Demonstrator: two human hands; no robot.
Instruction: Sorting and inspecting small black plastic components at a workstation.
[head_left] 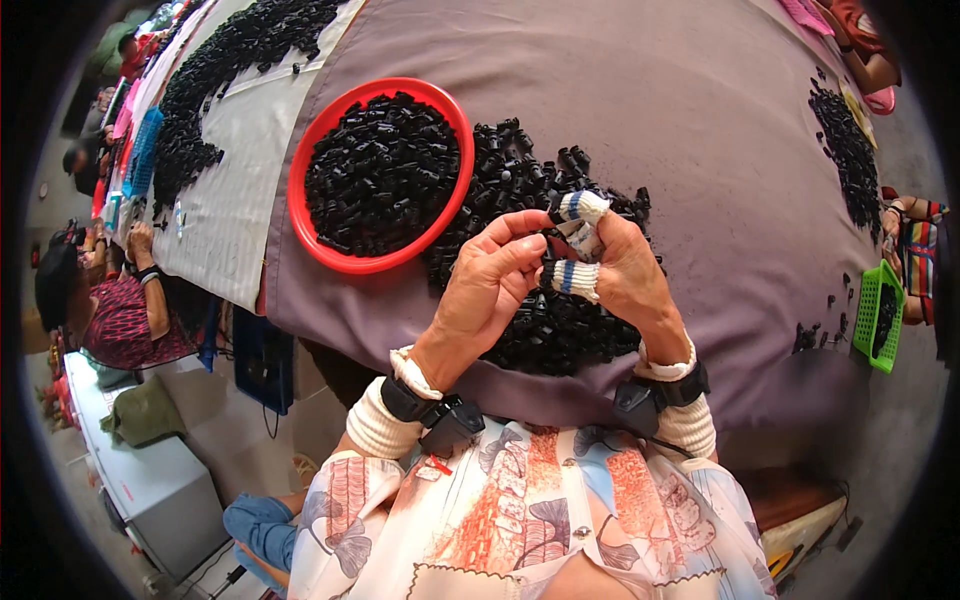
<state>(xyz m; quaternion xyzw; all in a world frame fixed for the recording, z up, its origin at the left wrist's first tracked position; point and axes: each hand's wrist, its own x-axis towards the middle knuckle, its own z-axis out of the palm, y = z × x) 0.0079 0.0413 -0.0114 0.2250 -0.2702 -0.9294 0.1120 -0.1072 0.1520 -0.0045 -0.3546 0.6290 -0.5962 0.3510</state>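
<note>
My left hand and my right hand meet above a loose pile of small black plastic parts. White knitted finger covers with blue stripes wrap the right thumb and fingers. Between the fingertips of both hands is a small black part, mostly hidden by the fingers. The left thumb and index finger pinch it from the left, the covered right fingers from the other side. Beside the pile, to the left, stands a round red basin filled with the same black parts.
A mauve cloth covers the table. More black parts lie on a pale cloth at the left and at the far right, near a green basket. Other people sit at both sides. A blue crate stands below at the left.
</note>
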